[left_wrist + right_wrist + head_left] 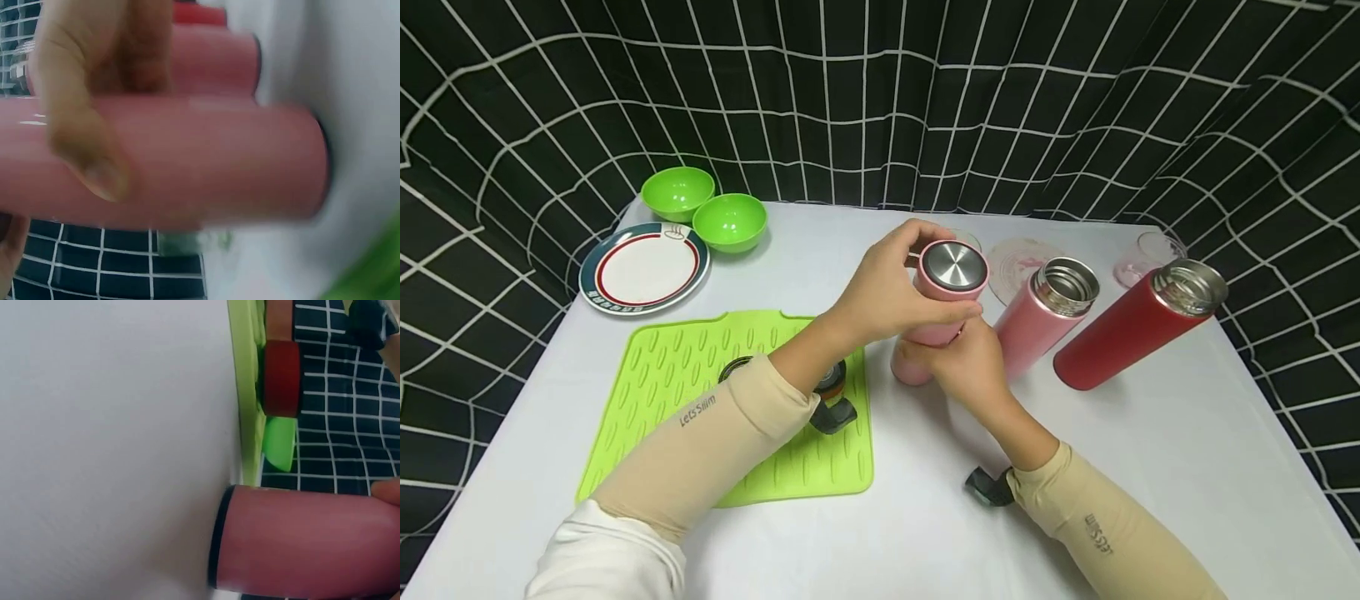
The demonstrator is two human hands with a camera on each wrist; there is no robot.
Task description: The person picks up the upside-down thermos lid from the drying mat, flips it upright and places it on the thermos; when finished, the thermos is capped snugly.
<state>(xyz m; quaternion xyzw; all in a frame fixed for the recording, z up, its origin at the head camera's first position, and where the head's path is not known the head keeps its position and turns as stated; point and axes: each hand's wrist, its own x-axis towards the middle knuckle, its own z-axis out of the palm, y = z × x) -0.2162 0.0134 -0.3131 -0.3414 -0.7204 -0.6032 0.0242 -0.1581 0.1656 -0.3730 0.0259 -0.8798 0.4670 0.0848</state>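
Observation:
A pink thermos (951,287) with a brushed metal disc on its lid stands at mid table. My left hand (880,292) grips its top from the left, fingers behind and thumb in front. Lower down, my right hand (972,362) holds the body. In the left wrist view the pink body (225,162) has its dark-rimmed base against the white table; the right wrist view shows that lower body (300,544) too. Right of the hands stand a pink thermos (1037,321) and a red thermos (1135,325), both with bare metal mouths.
A green ridged mat (662,358) lies under my left forearm, which partly hides dark-rimmed items. A red cap-like piece (282,378) stands there. At back left are a plate (647,268) and green bowls (677,193) (730,223); clear glassware (1153,250) is behind the thermoses.

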